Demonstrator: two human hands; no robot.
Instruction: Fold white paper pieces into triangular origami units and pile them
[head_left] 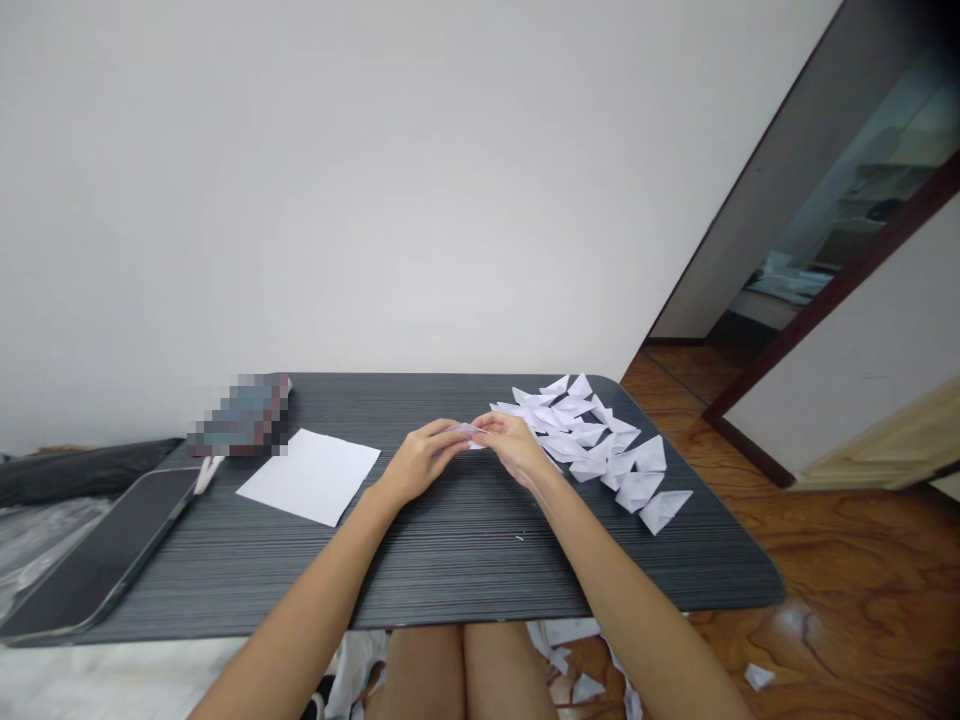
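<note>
My left hand (pixel 420 458) and my right hand (pixel 516 445) meet above the middle of a dark striped table (pixel 450 560). Both pinch a small folded piece of white paper (pixel 469 431) between their fingertips, held just over the tabletop. Right of my right hand lies a heap of several folded white paper boats (pixel 592 435). A flat white paper sheet (pixel 309 475) lies left of my left hand.
A dark phone (pixel 101 555) rests at the table's left edge, with a blurred-out object (pixel 240 413) behind the sheet. Paper scraps (pixel 577 660) litter the wooden floor (pixel 840 570) under the table. A white wall stands behind, and a doorway (pixel 840 240) opens at the right.
</note>
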